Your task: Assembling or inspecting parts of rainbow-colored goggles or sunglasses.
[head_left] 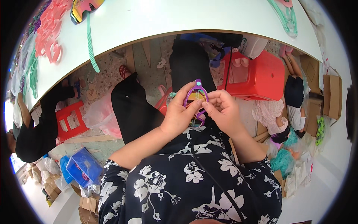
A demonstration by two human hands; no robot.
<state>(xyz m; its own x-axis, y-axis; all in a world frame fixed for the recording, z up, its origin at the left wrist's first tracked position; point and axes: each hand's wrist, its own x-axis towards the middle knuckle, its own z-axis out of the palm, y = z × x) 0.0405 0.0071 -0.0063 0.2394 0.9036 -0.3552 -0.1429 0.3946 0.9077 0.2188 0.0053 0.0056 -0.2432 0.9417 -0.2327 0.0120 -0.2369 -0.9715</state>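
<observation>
A pair of swim goggles (197, 95) with a purple frame and shiny mirrored lenses is held upright on end above my lap. My left hand (178, 115) is closed around its left side, the thumb lying across a lens. From the right, my right hand (223, 114) pinches the frame's edge, its thumb and fingertips close to the left thumb. The fingers cover part of the frame and the lower lens.
The white table (156, 16) curves ahead, bearing pink goggle parts (50, 30), a teal strap (90, 46) and more teal straps (286, 18). Red stools (261, 74) stand on the floor. Another person (41, 115) sits at left; a child (294, 89) is at right among cardboard boxes (331, 95).
</observation>
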